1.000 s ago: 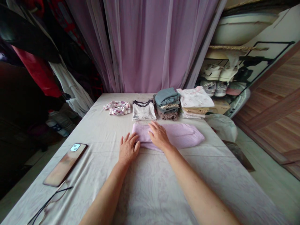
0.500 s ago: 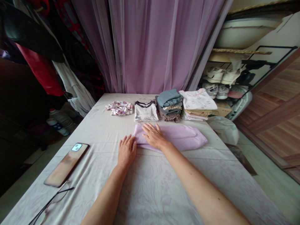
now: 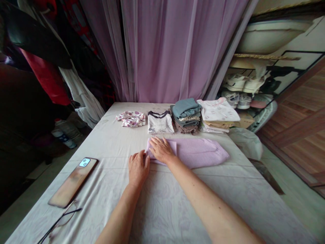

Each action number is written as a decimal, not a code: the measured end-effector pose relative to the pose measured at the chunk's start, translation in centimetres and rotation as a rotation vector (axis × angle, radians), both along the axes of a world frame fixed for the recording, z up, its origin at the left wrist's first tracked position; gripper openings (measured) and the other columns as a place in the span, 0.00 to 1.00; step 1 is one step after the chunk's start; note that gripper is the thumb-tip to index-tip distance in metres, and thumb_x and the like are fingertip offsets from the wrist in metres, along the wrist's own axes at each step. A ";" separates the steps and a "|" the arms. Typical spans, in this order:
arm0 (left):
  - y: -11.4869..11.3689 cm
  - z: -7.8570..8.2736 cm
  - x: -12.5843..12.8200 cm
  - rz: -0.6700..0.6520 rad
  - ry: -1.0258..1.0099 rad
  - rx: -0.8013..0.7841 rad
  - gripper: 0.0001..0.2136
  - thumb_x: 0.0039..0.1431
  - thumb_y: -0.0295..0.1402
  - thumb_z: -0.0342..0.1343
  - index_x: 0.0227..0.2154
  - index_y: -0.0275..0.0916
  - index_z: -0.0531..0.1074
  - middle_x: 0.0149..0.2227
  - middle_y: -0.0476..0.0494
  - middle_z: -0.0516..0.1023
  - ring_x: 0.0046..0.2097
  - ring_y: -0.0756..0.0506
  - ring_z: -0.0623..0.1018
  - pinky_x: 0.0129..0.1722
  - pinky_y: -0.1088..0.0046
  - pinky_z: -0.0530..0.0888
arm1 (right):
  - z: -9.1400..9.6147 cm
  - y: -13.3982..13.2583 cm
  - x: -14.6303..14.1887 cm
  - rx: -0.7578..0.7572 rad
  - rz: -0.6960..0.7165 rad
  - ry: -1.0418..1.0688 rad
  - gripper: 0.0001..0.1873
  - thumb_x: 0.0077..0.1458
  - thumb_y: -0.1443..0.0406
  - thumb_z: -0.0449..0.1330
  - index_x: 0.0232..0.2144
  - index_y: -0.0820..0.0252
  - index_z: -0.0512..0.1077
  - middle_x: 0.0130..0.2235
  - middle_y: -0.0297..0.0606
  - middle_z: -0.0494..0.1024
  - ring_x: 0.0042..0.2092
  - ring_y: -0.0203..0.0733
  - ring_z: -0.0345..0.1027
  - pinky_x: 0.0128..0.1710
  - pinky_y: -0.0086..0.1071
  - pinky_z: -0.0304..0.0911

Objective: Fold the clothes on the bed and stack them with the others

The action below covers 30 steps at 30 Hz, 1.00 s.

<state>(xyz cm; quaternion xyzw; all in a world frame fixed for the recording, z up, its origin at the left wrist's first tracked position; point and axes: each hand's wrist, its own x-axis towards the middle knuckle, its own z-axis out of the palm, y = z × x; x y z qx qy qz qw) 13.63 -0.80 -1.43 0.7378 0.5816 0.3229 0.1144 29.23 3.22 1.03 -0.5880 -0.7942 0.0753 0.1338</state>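
A lilac ribbed knit garment (image 3: 198, 153) lies folded on the sheet in front of me, with a flap turned over at its left end. My right hand (image 3: 160, 150) rests flat on that flap, fingers spread, pressing without gripping. My left hand (image 3: 138, 168) lies palm down just below, its fingertips at the garment's left edge. Beyond the hands lie a folded white T-shirt with a dark collar (image 3: 160, 123), a small floral garment (image 3: 131, 119), a grey-blue clothes stack (image 3: 185, 116) and a white and pink stack (image 3: 218, 113).
A pale patterned sheet (image 3: 165, 210) covers the surface. A smartphone (image 3: 73, 182) and eyeglasses (image 3: 62, 218) lie at its left. A mauve curtain (image 3: 162, 51) hangs behind, shoes (image 3: 243, 84) sit on a rack at right, and a white plastic bag (image 3: 246, 144) stands beside the edge.
My right hand has slid left along the garment to its folded left end. My left hand has barely moved. The whole view has drifted slightly, with the objects shifting right and down.
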 end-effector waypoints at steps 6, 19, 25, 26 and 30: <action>0.3 0.5 0.0 0.034 0.004 -0.028 0.16 0.61 0.40 0.52 0.50 0.41 0.71 0.39 0.41 0.82 0.47 0.37 0.75 0.52 0.53 0.66 | 0.4 -2.8 -0.6 0.128 -0.150 0.162 0.22 0.62 0.67 0.48 0.55 0.59 0.71 0.55 0.44 0.74 0.57 0.45 0.64 0.59 0.39 0.56; 2.6 3.2 3.4 -0.290 -0.815 -0.434 0.27 0.53 0.45 0.60 0.52 0.36 0.66 0.32 0.46 0.80 0.33 0.46 0.80 0.37 0.67 0.76 | 0.6 -5.4 0.5 0.087 -0.212 0.401 0.42 0.51 0.59 0.62 0.65 0.64 0.55 0.58 0.53 0.70 0.57 0.53 0.66 0.56 0.44 0.61; 2.8 6.5 5.6 -0.446 -0.847 -0.278 0.24 0.55 0.46 0.59 0.52 0.39 0.67 0.47 0.38 0.79 0.51 0.43 0.77 0.51 0.63 0.73 | 2.8 -4.4 4.6 0.151 -0.548 0.798 0.21 0.57 0.53 0.53 0.43 0.60 0.75 0.33 0.40 0.80 0.37 0.46 0.74 0.39 0.33 0.66; 2.8 6.4 5.7 -0.427 -0.846 -0.286 0.24 0.55 0.46 0.59 0.51 0.39 0.67 0.49 0.37 0.78 0.53 0.42 0.76 0.52 0.63 0.72 | 3.1 -4.3 6.1 0.179 -0.611 0.876 0.21 0.54 0.52 0.55 0.38 0.61 0.76 0.30 0.39 0.79 0.36 0.46 0.73 0.38 0.33 0.65; 2.3 4.1 5.5 -0.356 -0.828 -0.471 0.26 0.51 0.47 0.61 0.50 0.38 0.68 0.46 0.36 0.79 0.49 0.42 0.78 0.49 0.62 0.73 | 2.8 -5.1 13.5 0.304 -0.788 1.200 0.25 0.42 0.51 0.61 0.38 0.63 0.74 0.34 0.38 0.79 0.37 0.45 0.72 0.37 0.33 0.66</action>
